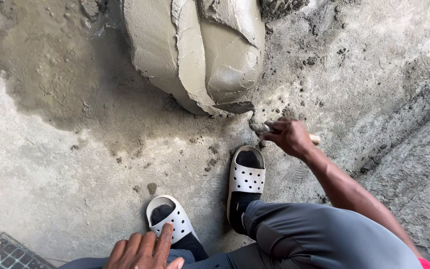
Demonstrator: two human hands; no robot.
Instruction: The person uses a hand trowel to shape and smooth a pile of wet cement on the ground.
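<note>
Now — right hand (288, 135) grip pinching trowel (269, 128) | handle right, blade left | left hand (143, 251) spread on knee (125, 261)

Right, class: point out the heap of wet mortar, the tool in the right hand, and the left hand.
heap of wet mortar (200, 50), head view, on its smooth grey face.
tool (314, 139), head view, on the pale handle end sticking out of the right hand (289, 135).
left hand (143, 251), head view, on its back.
</note>
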